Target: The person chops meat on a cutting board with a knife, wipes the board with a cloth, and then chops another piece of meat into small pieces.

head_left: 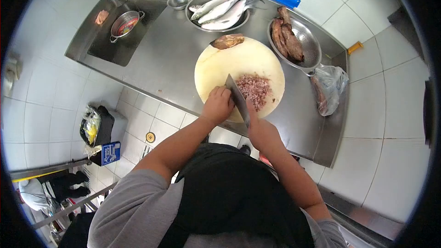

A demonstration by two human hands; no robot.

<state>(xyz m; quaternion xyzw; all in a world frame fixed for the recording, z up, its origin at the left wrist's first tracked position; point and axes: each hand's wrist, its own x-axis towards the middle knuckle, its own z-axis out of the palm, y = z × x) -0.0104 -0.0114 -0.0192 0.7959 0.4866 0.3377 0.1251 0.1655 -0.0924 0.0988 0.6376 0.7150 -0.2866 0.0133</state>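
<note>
My right hand [262, 132] is wrapped round the handle of a broad-bladed kitchen knife [237, 99], its blade standing over a round, cream-coloured cutting board [210, 70]. Left of the blade, my left hand [218, 104] rests on the board with its fingers curled and close to the steel. Whatever those fingers press on is hidden. Finely chopped reddish meat [254, 91] lies heaped to the right of the knife. At the board's far edge sits a browned chunk of meat [227, 41].
Behind the board stand a bowl [188, 20] of whole fish [225, 13] and a small metal bowl [180, 1]. On the right are a bowl [314, 51] of browned meat and a plastic bag [334, 89]. A sink [103, 46] holds a pot [125, 24].
</note>
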